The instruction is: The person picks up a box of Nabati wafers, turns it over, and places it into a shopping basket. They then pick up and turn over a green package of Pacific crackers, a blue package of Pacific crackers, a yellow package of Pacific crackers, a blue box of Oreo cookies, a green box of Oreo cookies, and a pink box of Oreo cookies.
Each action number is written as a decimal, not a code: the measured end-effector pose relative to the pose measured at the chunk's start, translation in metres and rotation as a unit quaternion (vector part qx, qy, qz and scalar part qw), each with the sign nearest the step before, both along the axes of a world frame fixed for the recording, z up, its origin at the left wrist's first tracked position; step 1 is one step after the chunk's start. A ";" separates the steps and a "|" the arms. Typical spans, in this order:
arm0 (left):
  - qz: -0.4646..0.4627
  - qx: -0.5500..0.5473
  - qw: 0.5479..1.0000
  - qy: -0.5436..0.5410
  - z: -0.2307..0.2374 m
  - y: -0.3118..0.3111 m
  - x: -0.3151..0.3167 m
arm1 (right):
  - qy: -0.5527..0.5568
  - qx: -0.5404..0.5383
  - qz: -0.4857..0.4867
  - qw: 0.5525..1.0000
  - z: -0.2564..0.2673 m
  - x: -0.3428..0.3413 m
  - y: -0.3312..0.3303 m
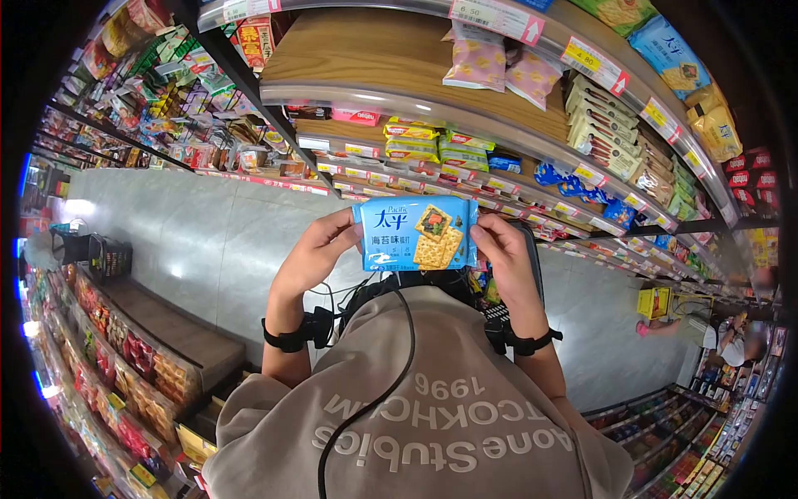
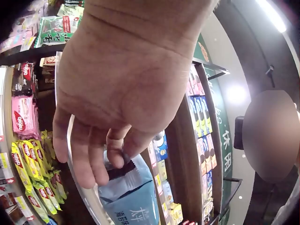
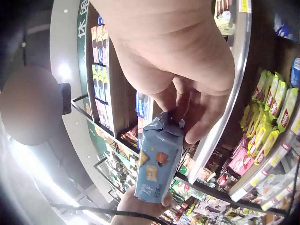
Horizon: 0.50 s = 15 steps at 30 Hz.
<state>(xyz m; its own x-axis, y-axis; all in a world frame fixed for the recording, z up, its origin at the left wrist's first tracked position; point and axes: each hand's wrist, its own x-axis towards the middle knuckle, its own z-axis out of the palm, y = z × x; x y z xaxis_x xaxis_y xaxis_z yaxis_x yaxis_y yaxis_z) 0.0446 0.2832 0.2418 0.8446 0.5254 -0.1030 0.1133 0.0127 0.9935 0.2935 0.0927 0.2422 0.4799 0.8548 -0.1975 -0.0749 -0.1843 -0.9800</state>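
In a shop aisle, a wood-boarded shelving unit [image 1: 357, 50] curved across the head-camera picture that reached my remote station. The grey floor [image 1: 208, 224] spread beneath it. The person wearing my cameras stood in a brown-grey shirt [image 1: 490, 341], its lettering upside down to me. Well apart at the right, another person [image 1: 731, 345] appeared in a light top, near a yellow basket [image 1: 653, 303]; a black basket [image 1: 110, 259] stood at the far left.

Before the shirt, I saw both hands occupied: the left hand [image 1: 320, 249] gripped one end of a blue cracker packet [image 1: 416, 234], thumb and fingers pinching the sealed edge, while the right hand [image 1: 509, 254] pinched the opposite end. The packet hung level between them, front toward the head camera, clear of the shelves.

Beyond it, pink bags [image 1: 475, 62] leaned together on an upper board. A lower shelf carried yellow packets [image 1: 411, 143], with green packets [image 1: 465, 150] just beside them. A black strap [image 1: 287, 341] circled the left wrist and a black cable [image 1: 411, 324] trailed down the shirt. Smallest in my picture, price tags [image 1: 591, 62] lined the shelf edges.
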 end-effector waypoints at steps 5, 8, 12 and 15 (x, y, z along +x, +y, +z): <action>-0.004 0.011 1.000 0.001 0.004 0.000 0.009 | 0.012 0.000 -0.006 1.000 0.005 0.004 -0.005; -0.011 0.016 1.000 -0.004 -0.001 0.001 0.011 | 0.020 0.002 -0.012 1.000 0.004 0.004 -0.008; -0.022 0.027 0.999 -0.003 -0.008 0.006 0.006 | 0.047 0.001 -0.008 0.999 0.004 0.000 -0.011; -0.012 0.017 1.000 0.002 -0.003 0.005 0.004 | 0.063 0.007 0.008 0.998 0.000 -0.002 -0.011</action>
